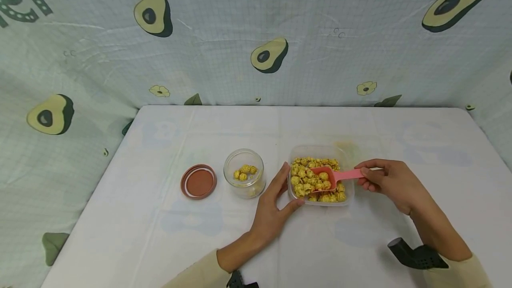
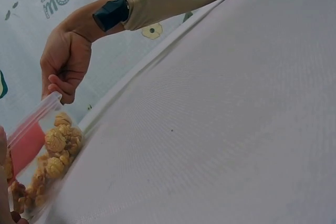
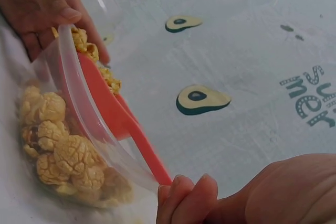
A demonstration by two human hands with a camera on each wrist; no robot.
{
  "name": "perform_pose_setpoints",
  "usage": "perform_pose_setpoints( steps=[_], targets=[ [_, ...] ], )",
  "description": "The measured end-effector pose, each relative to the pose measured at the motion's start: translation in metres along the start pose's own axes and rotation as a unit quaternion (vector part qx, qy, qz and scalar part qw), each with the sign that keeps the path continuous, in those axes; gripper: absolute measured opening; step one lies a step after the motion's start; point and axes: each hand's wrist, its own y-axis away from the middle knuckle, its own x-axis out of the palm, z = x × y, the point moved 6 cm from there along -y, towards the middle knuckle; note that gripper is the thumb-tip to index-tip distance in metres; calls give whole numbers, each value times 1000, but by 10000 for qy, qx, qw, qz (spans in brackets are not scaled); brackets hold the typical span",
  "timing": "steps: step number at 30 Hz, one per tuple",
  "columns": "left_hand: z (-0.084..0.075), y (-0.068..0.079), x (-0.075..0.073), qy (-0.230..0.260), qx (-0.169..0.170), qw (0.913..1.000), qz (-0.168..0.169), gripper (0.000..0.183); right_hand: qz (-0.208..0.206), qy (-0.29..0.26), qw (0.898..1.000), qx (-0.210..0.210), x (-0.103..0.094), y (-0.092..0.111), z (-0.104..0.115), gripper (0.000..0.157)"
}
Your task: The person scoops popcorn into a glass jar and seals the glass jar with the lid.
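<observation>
A clear plastic container (image 1: 350, 195) of yellow caramel popcorn (image 1: 302, 181) stands right of the table's middle. My left hand (image 1: 267, 217) holds its left side, thumb at the front-left corner and fingers along the wall. With thumb and fingers, my right hand (image 1: 394, 182) pinches the handle end of a red-pink scoop (image 1: 346, 175). The scoop's bowl is inside the container, with several popcorn pieces in it. In the right wrist view, the scoop (image 3: 105, 100) slants over the container's rim, and the left thumb rests on that rim.
Left of the container stands a glass jar (image 1: 245, 192) without its lid, a few popcorn pieces at its bottom. A brown round lid (image 1: 199, 182) lies on the white table (image 1: 160, 243) beside the jar. An avocado-print cloth (image 1: 216, 34) hangs behind the table.
</observation>
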Motion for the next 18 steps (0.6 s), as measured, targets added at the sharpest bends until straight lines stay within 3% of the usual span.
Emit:
perform_pose_setpoints(
  steps=[11,18],
  targets=[
    [6,0,0,-23,237,9997,-2,80,195,-573,9981,-68,-10,-6,-9,42],
    [5,-1,1,36,311,9995,15,78,176,-652,9976,-156,-17,-5,-10,46]
  ],
)
